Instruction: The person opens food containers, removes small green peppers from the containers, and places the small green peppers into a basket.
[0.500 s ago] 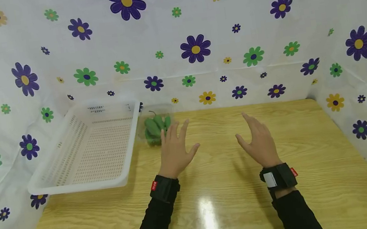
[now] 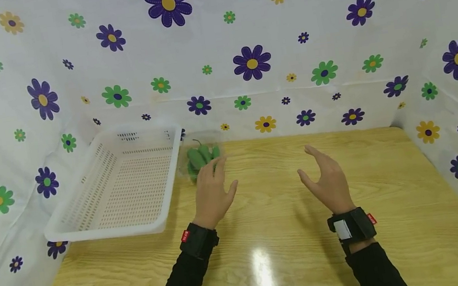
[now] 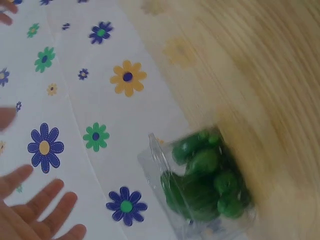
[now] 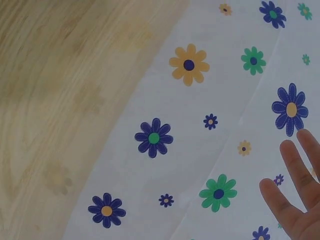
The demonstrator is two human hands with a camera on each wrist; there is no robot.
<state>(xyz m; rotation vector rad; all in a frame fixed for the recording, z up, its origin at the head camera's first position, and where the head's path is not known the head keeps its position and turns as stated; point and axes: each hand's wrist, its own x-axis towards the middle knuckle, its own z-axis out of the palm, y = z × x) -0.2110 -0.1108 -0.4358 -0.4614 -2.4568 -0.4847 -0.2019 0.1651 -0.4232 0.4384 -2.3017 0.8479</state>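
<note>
My left hand [image 2: 213, 196] hovers over the table with its fingers spread and holds nothing. In the head view its fingertips overlap a clear plastic box [image 3: 157, 167] of green vegetables [image 3: 192, 192], perhaps peppers, at the back of the table. The left wrist view shows several of these smooth, rounded vegetables inside the box. To the right, my right hand [image 2: 329, 183] is also raised above the table, fingers extended and thumb apart, with nothing in it. Only its fingers [image 4: 295, 185] show in the right wrist view, against the flowered cloth.
A white plastic basket [image 2: 166, 190] with slotted sides and bottom stands at the back left, beside the clear box. The wooden table [image 2: 285, 242] carries a bright reflection near the front. Flower-printed cloth [image 2: 216, 43] hangs behind and along both sides.
The head view has shifted a little, so the background sits further right. My left hand has moved slightly left and nearer; my right hand has hardly moved.
</note>
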